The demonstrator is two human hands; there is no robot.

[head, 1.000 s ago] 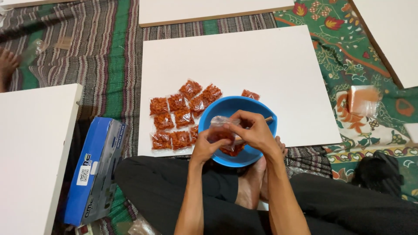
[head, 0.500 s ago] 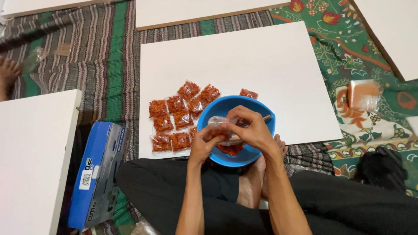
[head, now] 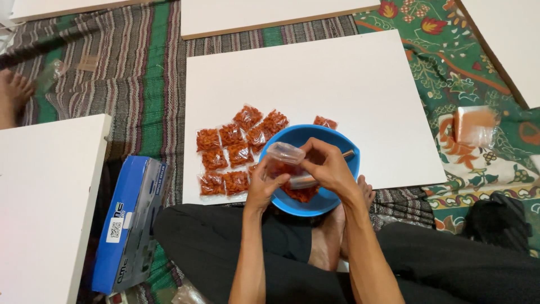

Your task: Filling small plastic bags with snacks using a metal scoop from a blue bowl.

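Blue bowl (head: 332, 134), orange snack packets (head: 233, 152), white board (head: 315, 79), green-striped mat (head: 135, 73).

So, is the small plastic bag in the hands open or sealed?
Open: the small plastic bag has its mouth gaping at the top, held by the left hand and right hand.

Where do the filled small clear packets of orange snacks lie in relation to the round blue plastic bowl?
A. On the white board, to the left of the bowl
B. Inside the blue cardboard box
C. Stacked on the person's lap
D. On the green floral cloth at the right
A: the filled small clear packets of orange snacks lie in rows on the white board, just left of the round blue plastic bowl.
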